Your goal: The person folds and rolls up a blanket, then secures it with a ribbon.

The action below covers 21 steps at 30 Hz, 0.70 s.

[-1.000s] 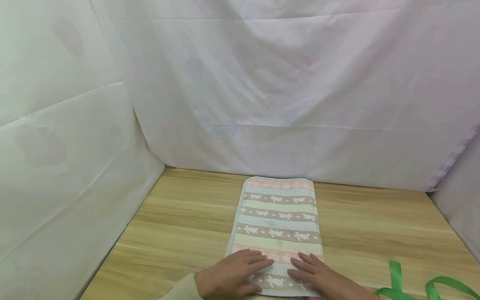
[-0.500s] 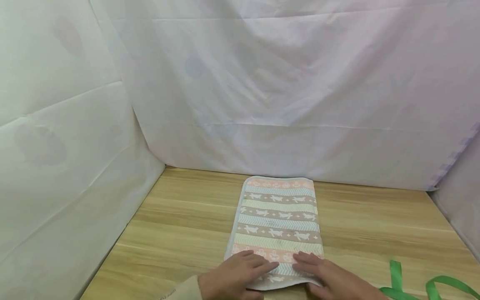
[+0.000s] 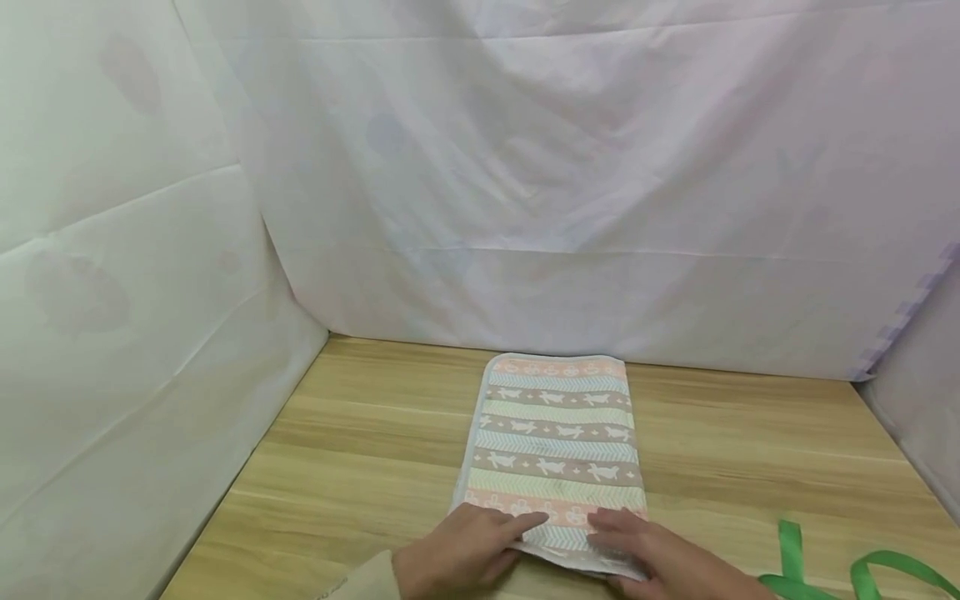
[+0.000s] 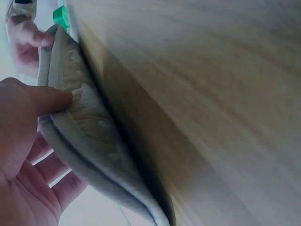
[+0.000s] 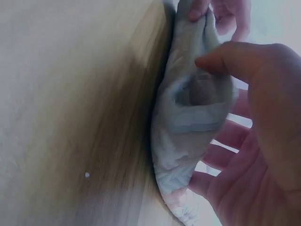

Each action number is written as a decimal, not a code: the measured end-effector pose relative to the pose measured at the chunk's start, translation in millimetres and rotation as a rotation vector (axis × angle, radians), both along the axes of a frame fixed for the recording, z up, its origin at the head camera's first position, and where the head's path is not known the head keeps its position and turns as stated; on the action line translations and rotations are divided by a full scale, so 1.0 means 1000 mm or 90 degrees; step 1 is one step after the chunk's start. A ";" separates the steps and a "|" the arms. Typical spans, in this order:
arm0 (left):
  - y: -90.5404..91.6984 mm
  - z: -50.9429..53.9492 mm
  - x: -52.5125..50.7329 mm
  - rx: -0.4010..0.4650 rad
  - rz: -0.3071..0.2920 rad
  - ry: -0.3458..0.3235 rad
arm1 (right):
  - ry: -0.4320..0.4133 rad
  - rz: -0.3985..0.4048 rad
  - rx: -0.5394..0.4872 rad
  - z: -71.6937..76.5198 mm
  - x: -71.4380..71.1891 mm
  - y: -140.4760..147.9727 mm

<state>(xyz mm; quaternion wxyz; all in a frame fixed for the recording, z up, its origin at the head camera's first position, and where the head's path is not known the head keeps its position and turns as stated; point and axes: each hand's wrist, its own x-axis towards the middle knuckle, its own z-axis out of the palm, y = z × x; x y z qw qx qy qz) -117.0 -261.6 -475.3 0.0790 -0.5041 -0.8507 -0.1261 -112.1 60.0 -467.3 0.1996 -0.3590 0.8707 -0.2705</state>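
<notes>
A folded striped cloth (image 3: 555, 442) with white animal figures lies lengthwise on the wooden table, its near edge raised. At that edge's left part my left hand (image 3: 461, 550) grips the cloth; in the left wrist view the thumb of the left hand (image 4: 28, 141) presses on the layered edge (image 4: 89, 113), fingers behind it. My right hand (image 3: 667, 558) holds the near right corner; the right wrist view shows the right hand (image 5: 254, 122) with its thumb on the bulging folded layers (image 5: 188, 117) and the fingers on the other side.
Green ribbon (image 3: 791, 554) lies in loops at the table's near right. Pale fabric (image 3: 525, 167) hangs behind the table, and more covers the left side (image 3: 150, 333) and right side. Bare wood (image 3: 337, 450) shows left of the cloth.
The cloth's near edge has lifted off the table and moved away from the body. Both hands have changed from lying flat on the cloth to gripping its edge.
</notes>
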 end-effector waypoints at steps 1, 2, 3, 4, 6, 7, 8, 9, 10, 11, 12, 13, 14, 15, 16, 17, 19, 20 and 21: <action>0.000 0.000 -0.001 0.008 0.003 -0.006 | 0.005 0.001 -0.004 0.000 0.002 0.000; -0.001 0.000 -0.001 0.018 0.004 -0.009 | 0.025 0.010 -0.010 -0.001 0.003 0.000; -0.001 0.000 -0.001 0.027 0.005 -0.010 | 0.061 0.024 -0.017 -0.003 0.004 -0.001; -0.001 0.000 -0.002 0.036 0.004 -0.014 | 0.102 0.036 -0.021 -0.005 0.004 -0.001; -0.001 0.000 -0.003 0.051 0.001 -0.020 | 0.220 0.070 -0.042 -0.010 0.003 -0.003; -0.001 0.000 -0.003 0.052 0.001 -0.019 | 0.285 0.086 -0.056 -0.013 0.002 -0.004; -0.002 -0.001 -0.003 0.053 0.000 -0.021 | 0.341 0.095 -0.069 -0.015 0.001 -0.005; -0.002 -0.001 -0.004 0.053 0.000 -0.026 | 0.385 0.099 -0.082 -0.017 0.000 -0.005; -0.003 -0.001 -0.004 0.054 -0.001 -0.032 | 0.403 0.100 -0.090 -0.018 0.000 -0.005; -0.004 -0.001 -0.004 0.054 -0.002 -0.035 | 0.412 0.101 -0.098 -0.019 -0.001 -0.005; -0.005 0.000 -0.004 0.050 -0.001 -0.037 | 0.402 0.101 -0.101 -0.019 -0.001 -0.004; -0.006 0.000 -0.005 0.046 0.000 -0.037 | 0.382 0.098 -0.099 -0.019 -0.001 -0.003; -0.007 0.000 -0.005 0.043 0.002 -0.040 | 0.362 0.095 -0.095 -0.018 0.000 -0.002; -0.009 0.001 -0.004 0.041 0.006 -0.041 | 0.331 0.091 -0.088 -0.016 0.000 -0.002; -0.011 0.002 -0.005 0.041 0.011 -0.042 | 0.304 0.085 -0.077 -0.014 0.000 -0.001; -0.012 0.003 -0.005 0.043 0.016 -0.043 | 0.274 0.076 -0.068 -0.013 0.000 -0.001; -0.016 0.003 -0.006 0.047 0.028 -0.044 | 0.207 0.051 -0.046 -0.009 0.001 -0.001; -0.017 0.003 -0.006 0.053 0.033 -0.047 | 0.174 0.035 -0.033 -0.007 0.001 -0.002; -0.019 0.003 -0.007 0.060 0.037 -0.049 | 0.141 0.018 -0.019 -0.005 0.001 -0.002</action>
